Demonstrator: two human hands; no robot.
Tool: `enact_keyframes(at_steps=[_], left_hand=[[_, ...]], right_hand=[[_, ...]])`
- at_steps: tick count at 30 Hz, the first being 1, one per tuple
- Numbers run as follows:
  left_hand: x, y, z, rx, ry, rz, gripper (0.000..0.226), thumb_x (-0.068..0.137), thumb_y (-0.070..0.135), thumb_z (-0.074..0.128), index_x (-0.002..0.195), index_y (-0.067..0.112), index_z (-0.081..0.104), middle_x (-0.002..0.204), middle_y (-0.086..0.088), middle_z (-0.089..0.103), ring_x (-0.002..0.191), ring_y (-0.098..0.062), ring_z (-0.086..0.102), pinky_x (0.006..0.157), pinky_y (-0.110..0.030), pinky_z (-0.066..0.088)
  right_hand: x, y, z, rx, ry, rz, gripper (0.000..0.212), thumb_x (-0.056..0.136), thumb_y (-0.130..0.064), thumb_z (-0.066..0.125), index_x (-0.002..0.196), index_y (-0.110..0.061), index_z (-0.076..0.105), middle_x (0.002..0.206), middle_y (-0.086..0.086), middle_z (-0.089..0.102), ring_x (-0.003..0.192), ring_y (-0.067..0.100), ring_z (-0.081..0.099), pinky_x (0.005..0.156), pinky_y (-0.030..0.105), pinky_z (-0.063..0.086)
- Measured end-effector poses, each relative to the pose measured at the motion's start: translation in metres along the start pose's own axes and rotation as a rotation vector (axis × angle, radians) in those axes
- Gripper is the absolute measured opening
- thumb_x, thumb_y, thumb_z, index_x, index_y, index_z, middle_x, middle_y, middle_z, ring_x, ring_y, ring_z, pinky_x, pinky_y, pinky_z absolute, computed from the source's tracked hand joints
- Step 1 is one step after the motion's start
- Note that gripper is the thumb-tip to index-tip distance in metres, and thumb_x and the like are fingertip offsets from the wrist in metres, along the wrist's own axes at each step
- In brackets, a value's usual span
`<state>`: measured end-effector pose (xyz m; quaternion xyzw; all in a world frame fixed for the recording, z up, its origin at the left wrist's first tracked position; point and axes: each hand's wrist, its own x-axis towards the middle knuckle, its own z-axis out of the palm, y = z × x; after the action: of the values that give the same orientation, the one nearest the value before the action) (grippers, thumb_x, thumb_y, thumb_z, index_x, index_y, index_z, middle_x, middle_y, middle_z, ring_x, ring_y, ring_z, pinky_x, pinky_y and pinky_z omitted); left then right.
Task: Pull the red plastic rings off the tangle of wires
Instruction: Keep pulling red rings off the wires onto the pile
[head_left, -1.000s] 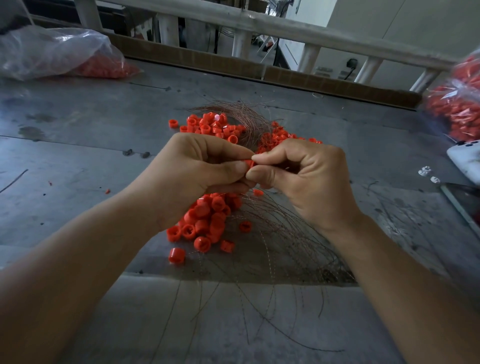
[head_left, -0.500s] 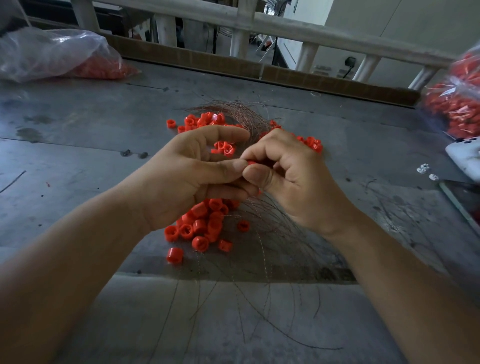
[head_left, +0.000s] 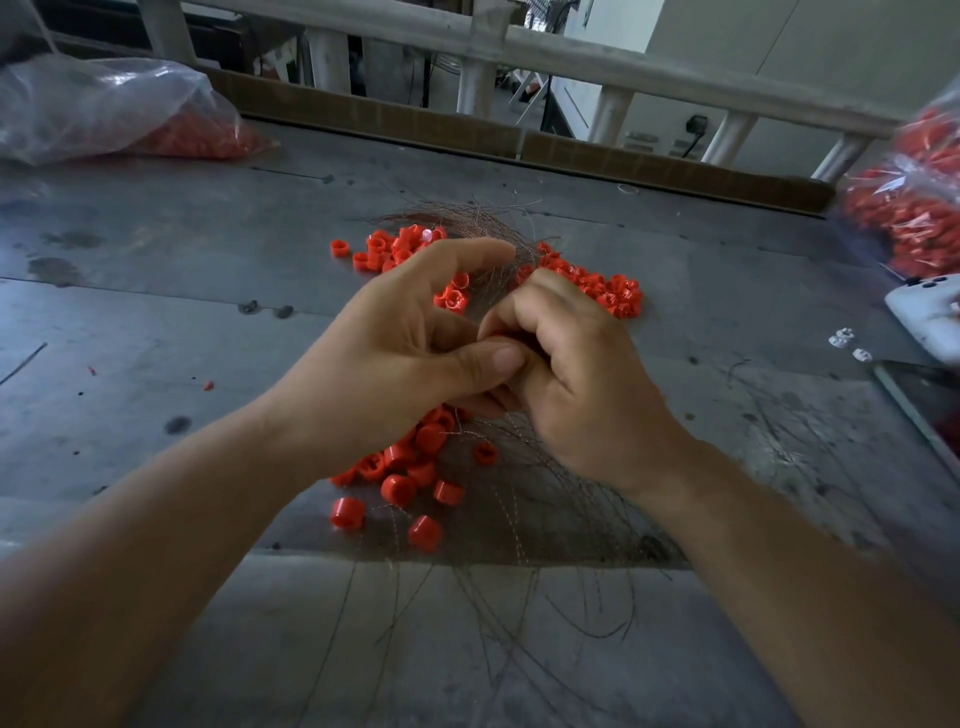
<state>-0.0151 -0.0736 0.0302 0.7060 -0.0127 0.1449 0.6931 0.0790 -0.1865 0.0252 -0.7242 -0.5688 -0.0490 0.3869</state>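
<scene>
One red ring (head_left: 500, 336) is showing only as a sliver at the middle of the view, where both hands are meeting above the bench (head_left: 156, 322). The left hand (head_left: 410, 358) is pinching it from 9 o'clock, thumb pressing flat across it and forefinger arching free. The right hand (head_left: 582, 374) is gripping it from 3 o'clock with its fingers curled tight. Which of them is also holding the strand, I cannot tell.

The tangle of wires (head_left: 524, 499) is lying beneath the hands, its strands running mostly from 12 to 6 o'clock, so the ring is probably going to slide off along that line.

Loose rings are lying in three groups, dozens altogether and too many to count: the near cluster (head_left: 405, 467) at 6 o'clock, the far-left cluster (head_left: 384, 252) at 11 and the far-right cluster (head_left: 613, 293) at 1. Two bags of red parts are sitting further out, the left bag (head_left: 104, 104) at 10 o'clock and the right bag (head_left: 914, 197) at 2. One white device (head_left: 930, 317) is lying at 3.
</scene>
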Motion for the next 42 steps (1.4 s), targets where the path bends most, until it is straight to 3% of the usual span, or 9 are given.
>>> enact_keyframes(at_steps=[9,15,18,21,24,28,32,35,42], left_hand=[[0.004,-0.001,-0.003,-0.083,0.045,-0.062,0.061,0.061,0.024,0.065,0.120,0.019,0.049,0.075,-0.015,0.070,0.070,-0.020,0.069,0.060,-0.022,0.054],[0.008,0.002,-0.014,-0.169,0.144,-0.029,0.048,0.061,0.016,0.074,0.106,0.015,0.058,0.071,-0.006,0.071,0.065,-0.016,0.068,0.056,-0.021,0.054],[0.008,0.006,-0.020,-0.286,0.154,0.011,0.043,0.065,0.013,0.064,0.108,0.011,0.057,0.070,-0.007,0.070,0.057,-0.012,0.065,0.053,-0.019,0.052],[0.009,0.008,-0.025,-0.331,0.170,0.030,0.045,0.061,0.011,0.063,0.106,0.010,0.057,0.070,-0.007,0.071,0.056,-0.012,0.064,0.051,-0.018,0.051],[0.009,0.009,-0.028,-0.301,0.186,0.031,0.030,0.068,0.004,0.056,0.097,0.010,0.063,0.070,-0.004,0.071,0.055,-0.011,0.064,0.050,-0.018,0.050],[0.007,0.010,-0.027,-0.132,0.170,0.017,0.009,0.063,0.004,0.075,0.066,0.012,0.071,0.064,-0.002,0.067,0.055,-0.009,0.063,0.054,-0.015,0.051],[0.007,0.004,-0.030,0.337,0.231,-0.015,0.016,0.051,0.019,0.071,0.066,0.022,0.067,0.068,0.002,0.070,0.058,-0.008,0.065,0.056,-0.012,0.051],[0.010,-0.006,-0.033,0.664,0.184,-0.049,0.025,0.061,0.009,0.078,0.063,0.030,0.065,0.067,0.016,0.068,0.057,0.002,0.062,0.058,-0.007,0.048],[0.011,-0.014,-0.034,0.805,0.128,-0.057,0.024,0.062,0.018,0.079,0.055,0.035,0.064,0.058,0.029,0.062,0.050,0.011,0.055,0.048,-0.001,0.039]], right_hand=[[0.001,0.005,-0.001,0.182,0.019,0.069,0.006,0.082,-0.021,0.060,0.082,-0.023,0.055,0.080,-0.014,0.047,0.074,-0.002,0.049,0.064,0.011,0.040],[0.002,0.004,-0.004,0.364,-0.095,0.169,0.048,0.070,-0.038,0.066,0.113,-0.021,0.054,0.098,-0.010,0.060,0.093,0.002,0.059,0.082,0.025,0.051],[0.002,0.004,-0.007,0.444,-0.105,0.200,0.034,0.072,-0.035,0.060,0.104,-0.025,0.056,0.084,-0.007,0.063,0.078,0.004,0.062,0.073,0.023,0.052],[0.002,0.003,-0.012,0.429,-0.036,0.164,0.015,0.078,-0.033,0.054,0.089,-0.027,0.060,0.063,-0.013,0.060,0.058,0.000,0.057,0.056,0.015,0.047],[0.002,0.002,-0.019,0.434,0.033,0.126,0.006,0.085,-0.023,0.055,0.082,-0.023,0.060,0.056,-0.022,0.058,0.049,-0.005,0.053,0.048,0.006,0.039],[0.004,0.006,-0.025,0.268,0.044,0.127,0.014,0.087,-0.015,0.059,0.075,-0.022,0.061,0.055,-0.008,0.056,0.049,0.009,0.050,0.047,0.020,0.044],[0.004,0.014,-0.027,0.126,-0.103,0.183,0.018,0.082,-0.018,0.065,0.069,-0.027,0.058,0.058,-0.011,0.053,0.051,-0.001,0.050,0.048,0.010,0.041],[0.004,0.020,-0.026,0.006,-0.219,0.209,0.022,0.081,-0.020,0.067,0.066,-0.031,0.055,0.059,-0.015,0.054,0.057,-0.007,0.051,0.055,0.008,0.041],[0.002,0.024,-0.020,-0.103,-0.333,0.208,0.017,0.081,-0.025,0.068,0.068,-0.028,0.056,0.065,-0.013,0.057,0.060,0.000,0.054,0.059,0.008,0.043]])
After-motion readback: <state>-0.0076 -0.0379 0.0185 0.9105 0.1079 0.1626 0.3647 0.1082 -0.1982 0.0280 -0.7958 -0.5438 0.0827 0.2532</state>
